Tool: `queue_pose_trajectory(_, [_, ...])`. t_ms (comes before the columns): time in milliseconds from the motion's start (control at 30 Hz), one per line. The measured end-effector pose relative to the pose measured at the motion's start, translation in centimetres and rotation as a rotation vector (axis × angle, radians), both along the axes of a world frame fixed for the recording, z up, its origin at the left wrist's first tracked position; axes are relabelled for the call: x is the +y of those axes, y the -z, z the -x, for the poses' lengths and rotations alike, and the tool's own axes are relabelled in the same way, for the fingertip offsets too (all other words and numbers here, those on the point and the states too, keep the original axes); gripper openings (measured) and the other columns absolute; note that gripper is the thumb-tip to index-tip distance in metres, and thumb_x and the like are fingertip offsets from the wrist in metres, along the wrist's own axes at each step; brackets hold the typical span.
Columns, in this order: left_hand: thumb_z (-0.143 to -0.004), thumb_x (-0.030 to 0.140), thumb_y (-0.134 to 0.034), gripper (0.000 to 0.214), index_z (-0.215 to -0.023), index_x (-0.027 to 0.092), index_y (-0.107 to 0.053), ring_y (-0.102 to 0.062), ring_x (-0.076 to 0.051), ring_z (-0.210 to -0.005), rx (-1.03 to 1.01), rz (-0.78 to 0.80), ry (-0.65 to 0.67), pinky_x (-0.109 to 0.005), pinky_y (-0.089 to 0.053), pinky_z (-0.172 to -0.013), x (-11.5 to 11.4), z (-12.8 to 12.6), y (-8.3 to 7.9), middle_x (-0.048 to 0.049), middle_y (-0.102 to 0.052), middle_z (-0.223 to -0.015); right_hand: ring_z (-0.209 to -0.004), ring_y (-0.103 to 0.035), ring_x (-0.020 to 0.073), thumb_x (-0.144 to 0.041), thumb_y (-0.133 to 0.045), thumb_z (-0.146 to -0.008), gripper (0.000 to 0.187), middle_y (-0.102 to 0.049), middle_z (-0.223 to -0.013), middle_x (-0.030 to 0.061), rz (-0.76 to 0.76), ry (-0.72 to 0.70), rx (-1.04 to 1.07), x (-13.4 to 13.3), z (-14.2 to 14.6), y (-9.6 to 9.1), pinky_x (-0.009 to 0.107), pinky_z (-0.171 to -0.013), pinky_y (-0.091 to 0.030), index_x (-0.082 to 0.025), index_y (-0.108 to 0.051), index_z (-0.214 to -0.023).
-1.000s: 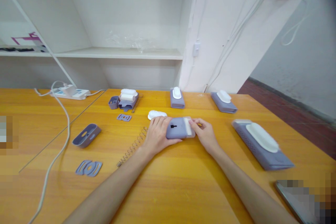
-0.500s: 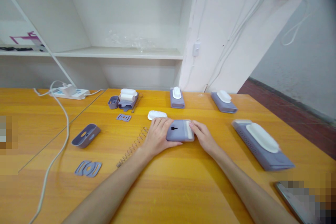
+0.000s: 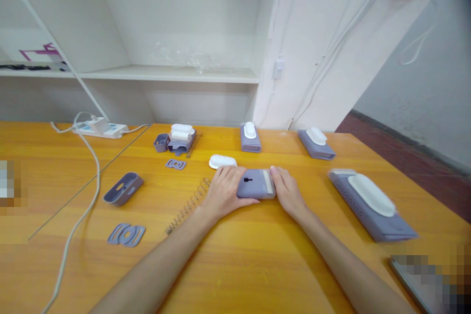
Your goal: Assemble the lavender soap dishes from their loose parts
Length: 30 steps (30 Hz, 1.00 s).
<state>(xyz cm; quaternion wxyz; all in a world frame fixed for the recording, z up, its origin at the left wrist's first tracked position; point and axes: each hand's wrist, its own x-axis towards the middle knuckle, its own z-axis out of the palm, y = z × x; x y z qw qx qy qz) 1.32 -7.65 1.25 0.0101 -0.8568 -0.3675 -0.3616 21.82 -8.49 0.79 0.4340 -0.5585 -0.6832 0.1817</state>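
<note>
At mid-surface (image 3: 243, 255), a lilac case (image 3: 253, 185) lies flat. The left hand (image 3: 225, 189) is curled over its left end and the right hand (image 3: 287, 192) loosely closed on its white-edged right end, apparently bracing it against sliding. A spring (image 3: 187, 203) lies just beside.

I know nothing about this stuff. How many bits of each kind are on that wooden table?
Purple box, held between left hand and right hand: 1
Other purple boxes with white tops: 4
Open purple shells: 2
Flat purple plates: 2
Springs: 2
Loose white cap: 1
Power strip: 1
Total: 13
</note>
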Motion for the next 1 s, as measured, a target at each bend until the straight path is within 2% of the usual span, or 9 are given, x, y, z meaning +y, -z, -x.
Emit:
queue_pose_trajectory(133, [-0.065,0.066,-0.062,0.069,-0.112,0.017,-0.048,-0.053,-0.029,-0.100,0.032,0.008,0.001,-0.044,-0.041,-0.089,0.0,-0.1,0.0,-0.0113,-0.060,-0.108,-0.070,-0.049,0.0181,-0.047,-0.026,-0.095,0.046,-0.056,-0.068,0.0026,0.028,0.074,-0.012,0.1,-0.1,0.3,0.030,-0.069,-0.035,-0.021,-0.049,-0.064])
queue_pose_trajectory(267, [-0.074,0.058,-0.058,0.054,-0.108,0.017,-0.052,-0.052,-0.027,-0.103,-0.001,0.001,-0.004,-0.043,-0.040,-0.091,-0.1,-0.1,-0.2,-0.0112,-0.059,-0.109,-0.071,-0.051,0.0189,-0.049,-0.025,-0.094,0.049,-0.058,-0.068,0.0037,0.031,0.125,-0.013,0.2,-0.2,0.4,0.030,-0.069,-0.034,-0.022,-0.046,-0.060])
queue_pose_trajectory(467, [-0.087,0.032,-0.048,0.022,-0.103,0.019,-0.055,-0.047,-0.025,-0.108,-0.165,0.003,-0.191,-0.043,-0.037,-0.093,-0.3,0.2,-0.5,-0.0107,-0.055,-0.113,-0.069,-0.053,0.0190,-0.050,-0.027,-0.094,0.049,-0.061,-0.068,0.0042,0.023,0.122,0.002,0.3,-0.4,0.6,0.030,-0.066,-0.035,-0.022,-0.047,-0.059])
queue_pose_trajectory(633, [-0.090,0.023,-0.039,0.017,-0.097,0.019,-0.055,-0.049,-0.022,-0.101,-0.317,0.006,-0.279,-0.040,-0.039,-0.088,0.8,0.9,-0.2,-0.0090,-0.057,-0.105,-0.071,-0.054,0.0189,-0.048,-0.027,-0.094,0.048,-0.061,-0.070,0.0045,0.025,0.116,-0.008,0.3,-0.4,0.5,0.031,-0.068,-0.037,-0.021,-0.049,-0.062])
queue_pose_trajectory(733, [-0.090,0.021,-0.039,0.016,-0.097,0.019,-0.053,-0.050,-0.022,-0.095,-0.347,-0.018,-0.311,-0.039,-0.040,-0.086,1.8,1.7,0.0,-0.0078,-0.058,-0.097,-0.075,-0.055,0.0191,-0.046,-0.029,-0.094,0.041,-0.062,-0.076,0.0043,0.013,0.098,0.003,0.1,-0.4,0.3,0.031,-0.070,-0.040,-0.020,-0.054,-0.074])
queue_pose_trajectory(833, [-0.088,0.021,-0.043,0.013,-0.096,0.018,-0.052,-0.050,-0.023,-0.093,-0.308,-0.056,-0.387,-0.041,-0.039,-0.085,2.8,2.6,0.2,-0.0083,-0.058,-0.096,-0.094,-0.056,0.0207,-0.043,-0.037,-0.093,0.031,-0.062,-0.098,0.0073,-0.081,0.041,-0.003,-0.1,-0.4,0.2,0.035,-0.084,-0.042,-0.019,-0.056,-0.098])
queue_pose_trajectory(900, [-0.085,0.019,-0.045,0.014,-0.098,0.018,-0.052,-0.050,-0.025,-0.095,-0.272,-0.067,-0.429,-0.042,-0.039,-0.086,3.3,3.1,0.3,-0.0090,-0.057,-0.097,-0.109,-0.051,0.0228,-0.043,-0.043,-0.090,0.035,-0.057,-0.115,0.0100,-0.149,-0.028,-0.068,-0.3,-0.4,0.1,0.039,-0.094,-0.038,-0.019,-0.051,-0.114])
queue_pose_trajectory(1000, [-0.077,0.007,-0.044,0.026,-0.100,0.018,-0.051,-0.049,-0.027,-0.099,-0.260,-0.063,-0.428,-0.043,-0.040,-0.087,3.9,3.6,0.4,-0.0097,-0.056,-0.100,-0.120,-0.044,0.0265,-0.046,-0.055,-0.083,0.052,-0.050,-0.129,0.0114,-0.177,-0.131,-0.215,-0.6,-0.1,0.0,0.044,-0.101,-0.033,-0.021,-0.044,-0.127])
